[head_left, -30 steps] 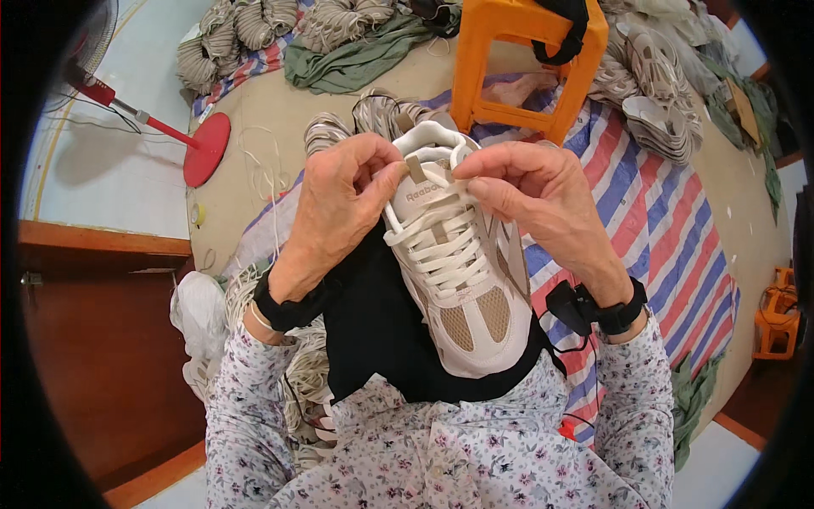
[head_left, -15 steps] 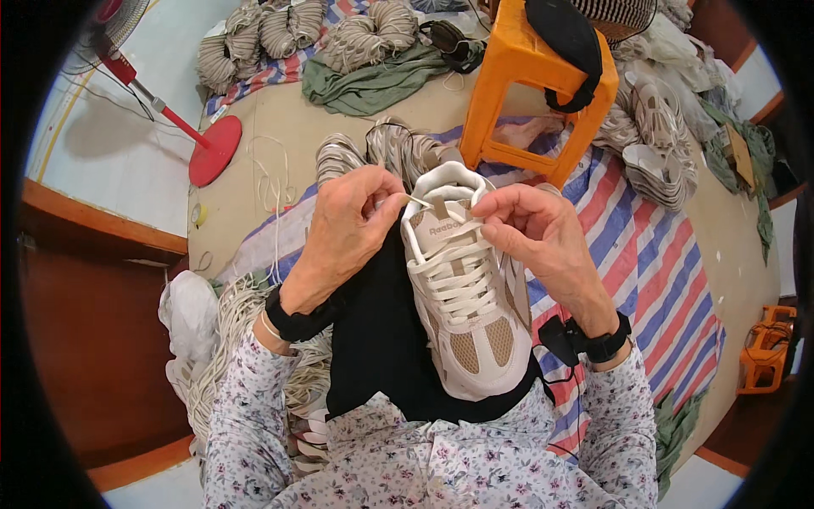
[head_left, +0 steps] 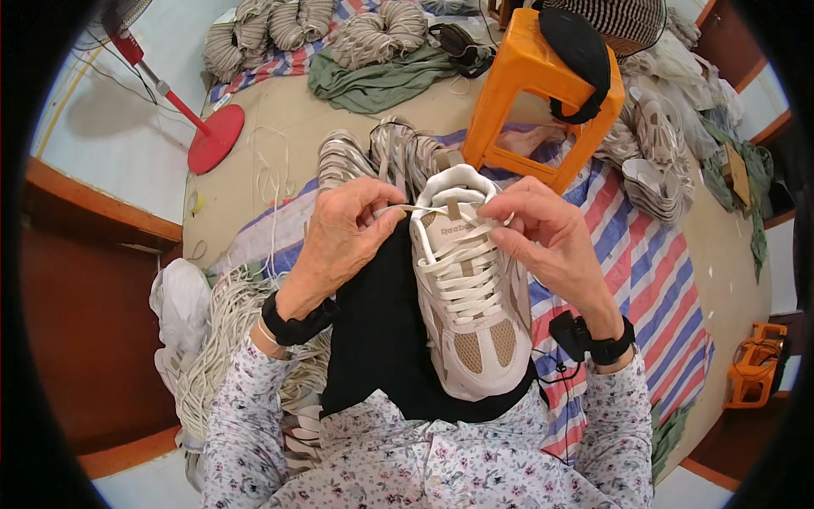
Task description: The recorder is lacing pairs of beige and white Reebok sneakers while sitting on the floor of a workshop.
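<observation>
A cream and tan sneaker (head_left: 494,349) rests on the black cloth (head_left: 373,339) over my lap, its toe toward me and its heel opening away. White laces criss-cross its front in several rows. My left hand (head_left: 346,239) is closed in a pinch on a thin white shoelace (head_left: 421,208) left of the shoe's collar. That lace runs nearly level across the top of the tongue toward my right hand (head_left: 547,233). The right thumb and forefinger are pinched at the upper right eyelets, apparently on the lace too; their tips partly hide it.
A heap of loose white laces (head_left: 225,348) lies to my left. Ahead stand bundled shoe uppers (head_left: 343,157) and an orange stool (head_left: 483,119) with a black bag on it. A red-based fan (head_left: 216,140) is at far left. Striped sheeting (head_left: 632,254) covers floor on the right.
The lace between my hands now lies straighter across the tongue, with a longer stretch showing. My left fingertips have dropped slightly toward me; the sneaker stays in place on my lap.
</observation>
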Action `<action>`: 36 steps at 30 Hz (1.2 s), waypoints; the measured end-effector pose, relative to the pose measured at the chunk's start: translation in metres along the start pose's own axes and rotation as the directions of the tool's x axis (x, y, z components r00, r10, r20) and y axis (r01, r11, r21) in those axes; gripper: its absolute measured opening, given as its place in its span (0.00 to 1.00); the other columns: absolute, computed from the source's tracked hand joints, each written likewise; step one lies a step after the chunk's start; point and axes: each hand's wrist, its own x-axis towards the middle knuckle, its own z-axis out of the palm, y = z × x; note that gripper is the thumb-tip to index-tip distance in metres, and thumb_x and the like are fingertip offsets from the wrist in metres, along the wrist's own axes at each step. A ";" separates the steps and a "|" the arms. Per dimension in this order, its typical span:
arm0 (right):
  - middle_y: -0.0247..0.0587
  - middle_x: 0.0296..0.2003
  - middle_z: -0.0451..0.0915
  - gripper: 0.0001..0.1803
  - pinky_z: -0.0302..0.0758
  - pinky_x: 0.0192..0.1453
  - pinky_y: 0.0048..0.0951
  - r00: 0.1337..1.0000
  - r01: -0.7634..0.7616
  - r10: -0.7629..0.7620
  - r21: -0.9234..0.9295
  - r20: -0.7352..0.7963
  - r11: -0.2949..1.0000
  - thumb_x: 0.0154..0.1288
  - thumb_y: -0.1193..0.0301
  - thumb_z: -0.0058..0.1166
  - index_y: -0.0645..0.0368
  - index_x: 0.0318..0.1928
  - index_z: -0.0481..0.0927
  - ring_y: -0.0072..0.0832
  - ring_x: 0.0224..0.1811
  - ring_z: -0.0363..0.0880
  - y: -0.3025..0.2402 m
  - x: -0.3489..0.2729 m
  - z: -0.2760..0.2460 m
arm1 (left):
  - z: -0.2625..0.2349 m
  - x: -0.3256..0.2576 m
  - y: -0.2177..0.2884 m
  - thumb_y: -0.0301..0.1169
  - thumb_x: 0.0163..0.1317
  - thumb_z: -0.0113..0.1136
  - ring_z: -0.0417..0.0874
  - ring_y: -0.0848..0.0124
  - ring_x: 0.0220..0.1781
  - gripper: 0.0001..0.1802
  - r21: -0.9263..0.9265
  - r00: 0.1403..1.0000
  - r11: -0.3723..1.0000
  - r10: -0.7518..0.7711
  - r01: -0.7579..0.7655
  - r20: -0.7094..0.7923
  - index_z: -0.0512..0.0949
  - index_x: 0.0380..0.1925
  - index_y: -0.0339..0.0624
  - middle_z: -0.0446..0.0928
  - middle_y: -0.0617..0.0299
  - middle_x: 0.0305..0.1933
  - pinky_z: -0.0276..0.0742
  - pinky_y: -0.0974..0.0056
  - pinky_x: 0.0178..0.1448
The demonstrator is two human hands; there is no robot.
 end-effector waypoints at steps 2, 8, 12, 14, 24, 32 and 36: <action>0.30 0.38 0.74 0.09 0.68 0.33 0.20 0.995 0.095 -0.086 -0.201 0.051 0.975 0.62 0.80 0.62 0.62 0.43 0.83 0.14 0.32 0.72 -0.008 0.004 0.001 | -0.002 0.000 -0.002 0.22 0.62 0.64 0.72 0.84 0.21 0.04 0.085 0.996 0.992 0.089 -0.091 0.021 0.82 0.37 0.34 0.77 0.69 0.26 0.66 0.75 0.25; 0.37 0.38 0.71 0.07 0.70 0.40 0.24 0.960 0.281 -0.248 -0.478 0.133 0.832 0.60 0.82 0.62 0.64 0.38 0.79 0.26 0.38 0.74 -0.014 0.014 0.014 | -0.001 -0.006 0.008 0.23 0.64 0.63 0.75 0.83 0.20 0.05 -0.033 0.994 0.994 -0.102 0.104 0.049 0.82 0.38 0.33 0.77 0.68 0.26 0.70 0.75 0.24; 0.40 0.38 0.70 0.07 0.71 0.47 0.31 0.942 0.328 -0.310 -0.523 0.126 0.786 0.60 0.81 0.61 0.63 0.36 0.75 0.36 0.43 0.74 -0.016 0.014 0.015 | -0.001 -0.008 0.014 0.24 0.66 0.61 0.75 0.83 0.20 0.05 -0.092 0.974 0.973 -0.201 0.211 0.106 0.81 0.39 0.33 0.77 0.68 0.27 0.72 0.75 0.24; 0.41 0.38 0.70 0.07 0.71 0.48 0.32 0.940 0.333 -0.314 -0.538 0.131 0.774 0.60 0.81 0.61 0.63 0.36 0.75 0.37 0.44 0.73 -0.022 0.014 0.014 | 0.000 -0.010 0.015 0.24 0.67 0.60 0.75 0.82 0.21 0.05 -0.135 0.970 0.966 -0.204 0.221 0.131 0.81 0.40 0.33 0.78 0.67 0.28 0.73 0.75 0.24; 0.42 0.31 0.69 0.07 0.69 0.38 0.34 0.957 0.279 -0.280 -0.480 0.072 0.831 0.60 0.83 0.58 0.66 0.35 0.72 0.36 0.34 0.71 -0.006 0.018 0.010 | 0.001 -0.012 0.009 0.25 0.69 0.59 0.75 0.82 0.22 0.07 -0.164 0.972 0.964 -0.187 0.210 0.144 0.81 0.42 0.33 0.79 0.66 0.29 0.73 0.75 0.25; 0.40 0.28 0.74 0.06 0.70 0.36 0.29 0.978 0.206 -0.196 -0.435 0.067 0.876 0.64 0.80 0.59 0.66 0.35 0.74 0.27 0.31 0.73 -0.013 0.020 0.006 | 0.001 -0.012 0.008 0.24 0.67 0.60 0.74 0.83 0.21 0.07 -0.175 0.965 0.957 -0.203 0.231 0.163 0.81 0.42 0.33 0.77 0.68 0.29 0.71 0.76 0.25; 0.35 0.31 0.78 0.05 0.72 0.38 0.26 0.999 0.016 -0.002 -0.270 0.051 0.963 0.64 0.78 0.60 0.65 0.37 0.78 0.20 0.34 0.74 -0.012 0.021 -0.001 | 0.001 -0.016 0.022 0.24 0.63 0.64 0.73 0.82 0.22 0.09 -0.139 0.988 0.978 -0.155 0.157 0.024 0.82 0.43 0.36 0.76 0.65 0.36 0.70 0.76 0.26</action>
